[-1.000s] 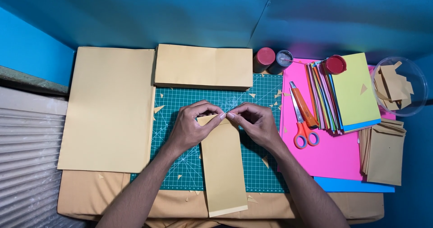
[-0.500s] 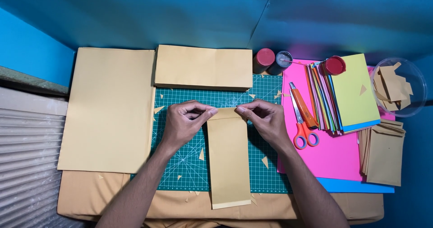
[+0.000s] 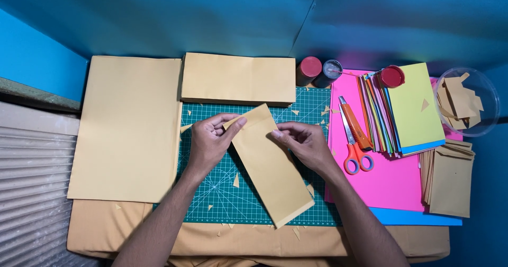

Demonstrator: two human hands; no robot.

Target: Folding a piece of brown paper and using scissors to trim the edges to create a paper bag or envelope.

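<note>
Both forearms come in from the bottom edge, angled toward each other over the dark green gridded cutting mat (image 3: 211, 193). Left hand (image 3: 209, 143) is palm-down, wrist bent slightly, thumb and forefinger pinched on the upper left corner of the long tan folded paper envelope (image 3: 272, 166). Right hand (image 3: 304, 144) is a little apart from the left, fingers curled, fingertips (image 3: 276, 134) pressed on the envelope's right edge near the top. So both hands are clamped on the same envelope, one per side, not touching each other.

The envelope lies tilted, top end toward the upper left between the hands, lower end pointing down-right and reaching the mat's bottom edge. Top end looks lifted off the mat; cannot tell how far.

Around it: small tan paper scraps (image 3: 236, 181) scattered on the mat. A large flat tan paper sheet (image 3: 127, 124) lies left of the mat, and a folded tan sheet stack (image 3: 238, 78) sits just above the hands. Right of the mat, on a bright pink sheet (image 3: 391, 180): orange-handled scissors (image 3: 355, 153) and an orange utility knife (image 3: 353, 121) side by side, then a fanned stack of coloured paper with a yellow-green top sheet (image 3: 415, 106). A stack of finished tan envelopes (image 3: 450, 180) lies at far right, below a clear round plastic bowl (image 3: 489, 95) holding tan offcuts. Two small round containers (image 3: 317, 70) stand at the mat's top right corner, one with a red lid.
</note>
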